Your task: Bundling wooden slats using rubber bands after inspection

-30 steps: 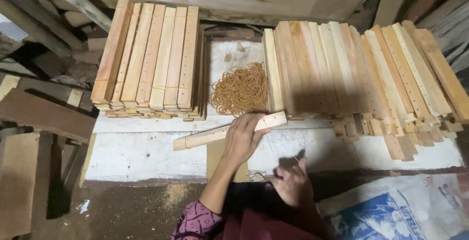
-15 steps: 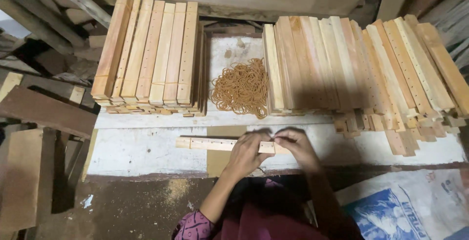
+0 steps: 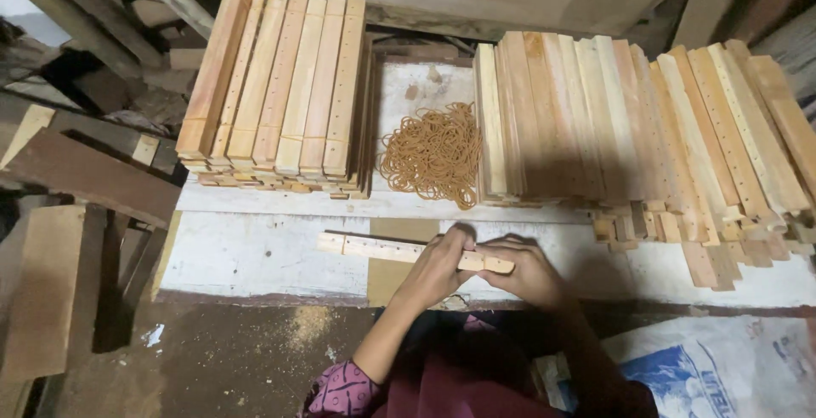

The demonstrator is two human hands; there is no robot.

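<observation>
Near the front edge of the white wooden board (image 3: pixel 255 256): left hand (image 3: pixel 438 267) and right hand (image 3: pixel 527 272) gripping a pale drilled wooden slat bundle (image 3: pixel 382 249). Bundled slats (image 3: pixel 280 86) stacked left; loose slats (image 3: pixel 629 120) and tan rubber bands (image 3: pixel 433 153) waiting behind.

Both hands (image 3: pixel 480 267) now grip the wooden strip (image 3: pixel 399 250), lowered flat near the table edge

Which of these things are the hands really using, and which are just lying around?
In use:
- wooden strip, held by the left hand and right hand
- rubber bands, heaped just behind
- left stack of strips
- right stack of strips

Just lying about:
- dark planks
- printed sack
- sawdust
</observation>
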